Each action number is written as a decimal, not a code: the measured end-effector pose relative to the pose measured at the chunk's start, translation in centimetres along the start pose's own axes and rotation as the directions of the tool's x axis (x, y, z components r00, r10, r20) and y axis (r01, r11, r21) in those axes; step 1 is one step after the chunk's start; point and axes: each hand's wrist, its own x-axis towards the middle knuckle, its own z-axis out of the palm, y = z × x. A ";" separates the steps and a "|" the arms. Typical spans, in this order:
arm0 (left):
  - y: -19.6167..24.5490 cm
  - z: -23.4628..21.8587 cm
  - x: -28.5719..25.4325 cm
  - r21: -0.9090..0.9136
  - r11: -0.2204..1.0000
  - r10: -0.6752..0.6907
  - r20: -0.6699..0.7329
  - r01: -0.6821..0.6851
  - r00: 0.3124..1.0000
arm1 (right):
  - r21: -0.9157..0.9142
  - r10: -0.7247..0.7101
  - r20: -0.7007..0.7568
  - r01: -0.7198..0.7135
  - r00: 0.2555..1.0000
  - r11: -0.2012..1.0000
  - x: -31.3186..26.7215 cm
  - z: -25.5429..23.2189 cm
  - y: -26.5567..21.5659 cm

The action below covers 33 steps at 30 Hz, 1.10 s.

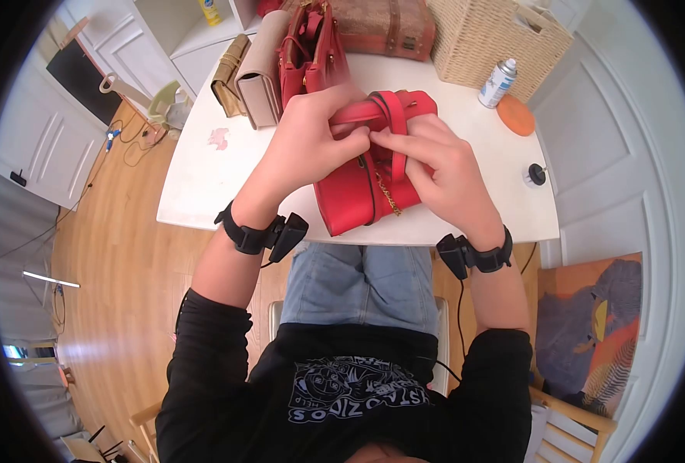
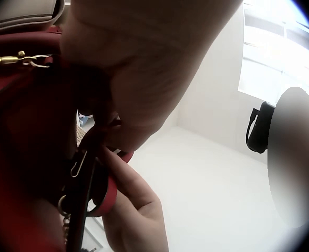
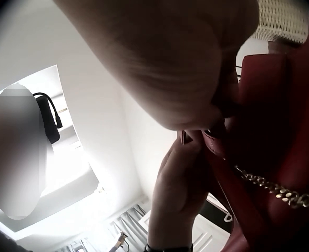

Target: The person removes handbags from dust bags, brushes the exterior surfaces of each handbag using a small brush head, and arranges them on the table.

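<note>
A bright red handbag [image 1: 342, 207] lies near the front edge of the white table in the head view, with a short gold chain [image 1: 386, 193] hanging on it. Both hands meet over its top. My left hand [image 1: 307, 139] pinches the bag's red strap [image 1: 358, 113] from the left. From the other side my right hand [image 1: 449, 171] holds the strap too, its index fingertip close to the left thumb. In the right wrist view the gold chain [image 3: 286, 197] runs across the dark red leather. A gold clasp [image 2: 10, 60] shows in the left wrist view. The palms hide part of the strap.
Behind stand another red bag [image 1: 311, 58], a beige bag [image 1: 260, 77], a gold-tan bag [image 1: 229, 77] and a brown case [image 1: 381, 29]. A woven basket [image 1: 485, 42], spray can [image 1: 498, 83], orange disc [image 1: 516, 116] and small black-topped jar [image 1: 536, 175] are on the right.
</note>
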 end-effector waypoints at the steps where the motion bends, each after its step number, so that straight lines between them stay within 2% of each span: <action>1: 0.1 0.0 -0.1 -0.004 1.000 -0.003 -0.001 0.003 1.000 | 0.057 0.068 0.082 -0.073 0.994 0.996 -0.2 -0.7 -0.6; 2: 0.1 0.0 -0.1 -0.007 1.000 -0.006 -0.003 0.006 1.000 | 0.107 0.129 0.167 -0.148 0.978 0.983 -0.1 -1.2 -0.9; 5: -0.1 0.2 -0.1 -0.022 1.000 0.001 -0.001 -0.001 1.000 | 0.110 0.152 0.167 -0.171 0.974 0.979 -0.2 -2.0 -1.5; 9: 0.4 -0.4 0.1 -0.045 0.998 -0.033 0.053 0.036 0.998 | 0.123 0.212 0.121 -0.227 0.970 0.966 -0.5 -1.2 0.0; 11: 0.9 -0.7 0.1 -0.051 0.997 -0.054 0.115 0.060 0.992 | 0.088 0.102 -0.016 -0.100 0.995 0.991 -0.4 -0.4 0.3; 12: 0.9 -0.8 0.1 -0.051 0.997 -0.055 0.111 0.061 0.992 | 0.089 0.098 -0.015 -0.097 0.995 0.991 -0.2 -0.3 0.6; 14: 0.8 -0.9 0.0 -0.083 0.995 -0.036 0.142 0.048 0.989 | -0.113 -0.031 -0.163 0.012 0.986 0.994 -0.1 0.0 0.9; 15: 0.8 -0.9 0.0 -0.081 0.996 -0.037 0.142 0.049 0.989 | -0.110 -0.030 -0.165 0.012 0.986 0.994 -0.2 0.6 0.9; 17: 0.7 -0.7 0.0 -0.138 0.989 -0.042 0.131 0.060 0.990 | 0.007 0.042 -0.333 -0.042 0.942 0.999 -0.5 2.2 0.8; 18: 0.8 -0.7 0.1 -0.136 0.989 -0.040 0.133 0.058 0.990 | 0.006 0.042 -0.337 -0.043 0.941 0.999 -0.3 2.2 0.6; 20: 0.9 -0.7 0.1 -0.120 0.991 -0.041 0.158 0.060 0.987 | -0.152 -0.031 -0.389 -0.031 0.921 0.988 -0.2 2.1 -0.1; 21: 1.1 -0.7 0.0 -0.119 0.991 -0.041 0.159 0.060 0.986 | -0.152 -0.030 -0.390 -0.032 0.920 0.988 -0.3 2.3 -0.4; 23: 1.3 -0.7 0.1 -0.150 0.985 -0.057 0.165 0.082 0.985 | 0.104 0.170 -0.465 -0.137 0.869 0.985 -0.5 3.0 -0.6; 24: 1.3 -0.7 0.1 -0.150 0.985 -0.055 0.166 0.081 0.985 | 0.103 0.169 -0.467 -0.137 0.868 0.985 -0.5 3.6 -0.7; 26: 1.3 -0.8 0.1 -0.130 0.985 -0.089 0.191 0.115 0.978 | 0.264 0.285 -0.564 -0.157 0.775 0.952 -0.5 5.2 -1.1; 27: 1.3 -0.9 0.1 -0.132 0.985 -0.087 0.193 0.113 0.977 | 0.261 0.284 -0.566 -0.159 0.774 0.952 -0.6 5.8 -1.4; 29: 1.1 -1.2 0.2 -0.148 0.981 -0.085 0.261 0.127 0.962 | 0.649 0.584 -0.502 -0.169 0.638 0.742 -0.7 7.0 -2.0; 30: 0.9 -1.4 0.1 -0.149 0.981 -0.084 0.261 0.127 0.962 | 0.648 0.584 -0.503 -0.169 0.637 0.743 -0.9 7.6 -1.9; 32: 0.3 -1.5 0.0 -0.288 0.957 0.061 0.313 0.033 0.948 | 0.721 0.627 -0.503 -0.112 0.595 0.684 -1.3 8.5 -1.6; 33: -0.2 -1.4 -0.1 -0.289 0.957 0.061 0.316 0.035 0.947 | 0.720 0.629 -0.503 -0.114 0.593 0.684 -1.4 8.5 -1.6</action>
